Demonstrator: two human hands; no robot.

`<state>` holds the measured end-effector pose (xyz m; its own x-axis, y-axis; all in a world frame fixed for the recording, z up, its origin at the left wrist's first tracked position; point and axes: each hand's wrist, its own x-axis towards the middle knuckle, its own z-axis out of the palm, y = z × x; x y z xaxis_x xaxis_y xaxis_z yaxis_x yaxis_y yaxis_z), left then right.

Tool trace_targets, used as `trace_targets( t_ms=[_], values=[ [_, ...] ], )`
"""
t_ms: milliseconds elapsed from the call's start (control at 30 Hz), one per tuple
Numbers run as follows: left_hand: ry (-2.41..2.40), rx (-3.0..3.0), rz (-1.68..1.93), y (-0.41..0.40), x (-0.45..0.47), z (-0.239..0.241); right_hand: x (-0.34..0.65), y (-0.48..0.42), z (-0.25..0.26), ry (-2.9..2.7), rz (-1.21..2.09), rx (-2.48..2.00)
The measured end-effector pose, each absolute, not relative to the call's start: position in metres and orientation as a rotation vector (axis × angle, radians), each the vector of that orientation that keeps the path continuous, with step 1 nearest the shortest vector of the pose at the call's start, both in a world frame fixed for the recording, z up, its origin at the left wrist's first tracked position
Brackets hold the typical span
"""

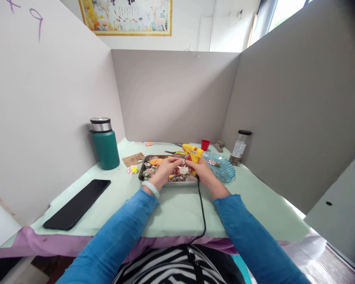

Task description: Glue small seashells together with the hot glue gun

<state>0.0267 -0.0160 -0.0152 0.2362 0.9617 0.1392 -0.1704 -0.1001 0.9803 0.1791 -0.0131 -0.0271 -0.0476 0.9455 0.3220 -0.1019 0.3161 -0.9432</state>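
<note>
My right hand (201, 170) is closed round the handle of a yellow hot glue gun (192, 152), whose black cord (201, 205) runs back across the table toward me. My left hand (166, 167) is pinched on a small pale piece, probably a shell, held close to the gun's nozzle; I cannot make it out clearly. Both hands hover over a metal tray (142, 172) filled with several shells and small coloured pieces. A jade-coloured bangle (150, 188) sits on my left wrist.
A green flask (105, 144) stands at the left; a black phone (77, 203) lies near the front left. A blue glass dish (224, 167), red cup (205, 144) and clear jar (239, 148) sit right of the tray. Scissors (174, 152) and a brown card (133, 159) lie behind. Grey partitions enclose the table.
</note>
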Motion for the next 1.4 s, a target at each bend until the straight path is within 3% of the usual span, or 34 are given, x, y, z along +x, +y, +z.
trace_targets(
  t_ms=[1133,1400],
  values=[
    [0.927,1.212,1.123,-0.0153,0.0290,-0.0156,0.1749,-0.0167,-0.0235,-1.336,1.076,-0.822],
    [0.734,1.232,1.158,-0.0148,0.0303,-0.0145,0.1756,-0.0163,-0.0234,-1.334,1.057,-0.840]
  ],
)
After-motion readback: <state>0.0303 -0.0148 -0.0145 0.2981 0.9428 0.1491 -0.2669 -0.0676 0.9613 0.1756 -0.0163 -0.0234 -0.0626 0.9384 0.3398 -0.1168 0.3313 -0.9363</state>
